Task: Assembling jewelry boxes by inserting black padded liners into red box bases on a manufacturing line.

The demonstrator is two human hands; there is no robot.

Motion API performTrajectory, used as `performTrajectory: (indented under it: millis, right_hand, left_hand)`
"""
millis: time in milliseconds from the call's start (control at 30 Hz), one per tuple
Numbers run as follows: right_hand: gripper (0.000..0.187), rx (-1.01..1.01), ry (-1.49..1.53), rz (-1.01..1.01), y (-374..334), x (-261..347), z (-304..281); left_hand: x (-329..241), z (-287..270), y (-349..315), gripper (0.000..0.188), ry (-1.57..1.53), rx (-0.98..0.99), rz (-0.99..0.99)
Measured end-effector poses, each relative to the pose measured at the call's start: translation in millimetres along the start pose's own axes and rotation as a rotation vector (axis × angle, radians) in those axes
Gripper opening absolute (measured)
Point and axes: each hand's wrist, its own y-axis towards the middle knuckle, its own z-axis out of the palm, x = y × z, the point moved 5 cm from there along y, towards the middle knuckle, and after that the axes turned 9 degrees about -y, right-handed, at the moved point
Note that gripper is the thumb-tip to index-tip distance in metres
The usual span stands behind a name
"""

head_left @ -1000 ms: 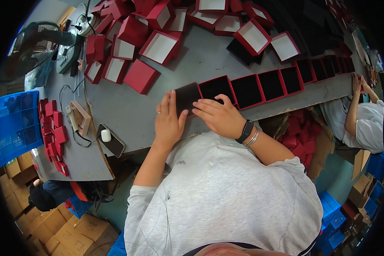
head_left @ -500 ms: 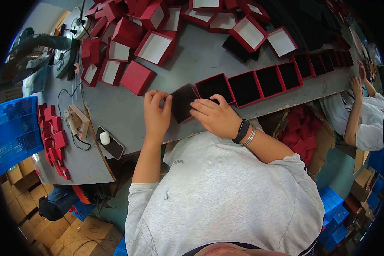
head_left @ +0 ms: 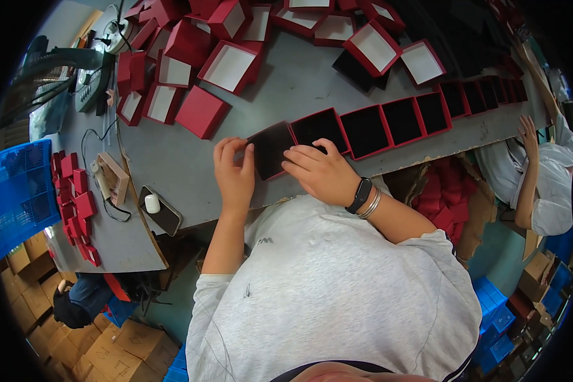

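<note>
A dark square pad (head_left: 270,150) lies over a red box, whose thin red rim shows along the pad's edges. Bent fingers of my left hand (head_left: 234,175) grip the pad's left side, thumb against its near part. From the right, the fingertips of my right hand (head_left: 325,173) press on the opposite edge; part of that edge is hidden under them. Touching its right side begins a row of red boxes with black linings, the nearest being a black-lined box (head_left: 318,132) partly behind my right fingers.
Red boxes with white insides (head_left: 230,67) are heaped at the back. Small red boxes (head_left: 76,204) lie at left beside a blue crate (head_left: 20,191). A phone (head_left: 162,216) carries a white earbud case (head_left: 152,204). A co-worker's arm (head_left: 527,172) is at right.
The dark pad sits slightly flatter and further left, with both my hands still at its sides. At right, the co-worker's hands have shifted.
</note>
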Motion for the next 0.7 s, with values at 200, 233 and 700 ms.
performTrajectory:
  millis: [200, 233, 700]
  right_hand:
    - [0.036, -0.003, -0.014, 0.0, 0.9, 1.7, -1.4]
    - [0.036, -0.008, -0.035, -0.004, 1.2, 1.8, -2.0]
    - [0.069, 0.112, -0.087, -0.015, 32.9, 14.5, 3.4]
  left_hand:
    - [19.3, 4.5, 4.1, 0.017, -0.198, -0.086, -0.227]
    - [16.4, 6.1, 5.4, 0.017, -0.2, -0.088, -0.228]
    - [12.1, 8.8, 8.8, 0.015, 0.11, 0.014, -0.052]
